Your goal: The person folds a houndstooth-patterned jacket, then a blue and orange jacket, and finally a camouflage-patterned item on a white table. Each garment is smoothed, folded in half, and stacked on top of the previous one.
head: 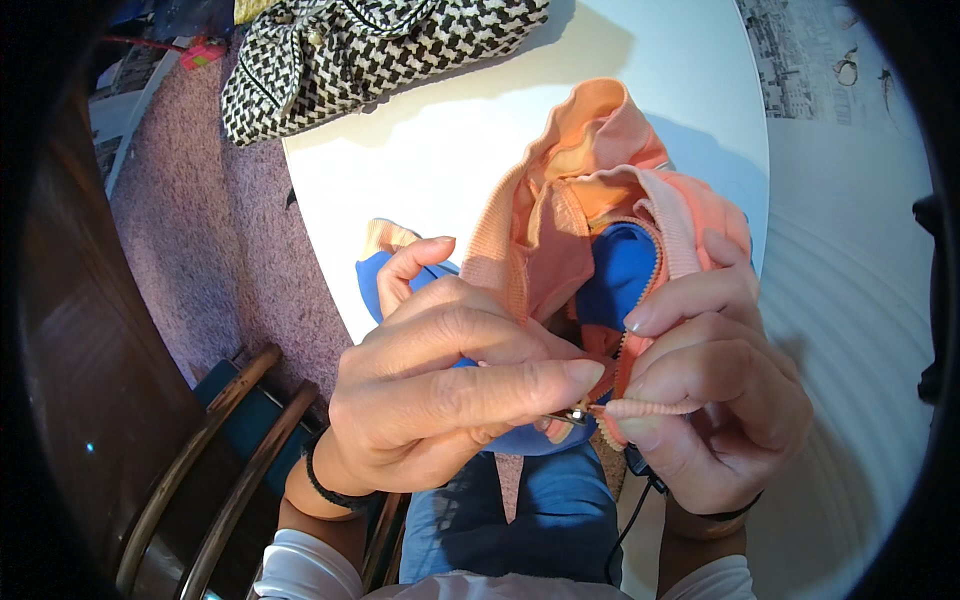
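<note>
A coral-and-blue zip jacket with peach ribbed trim is gathered over the near part of the white table and above my lap. My left hand pinches a small metal piece, apparently the zip slider, between thumb and index finger; its fingers hide most of it. The left little finger is raised clear of the cloth. My right hand grips the jacket's ribbed edge and zip tape close to that metal piece, fingertips nearly meeting the left thumb. Above the hands, the toothed zip curves beside the blue inside.
A black-and-white houndstooth bag lies on the far left of the white table. Curved wooden rails stand at lower left above mauve carpet. A black cable hangs below my right hand. A patterned pale wall rises at right.
</note>
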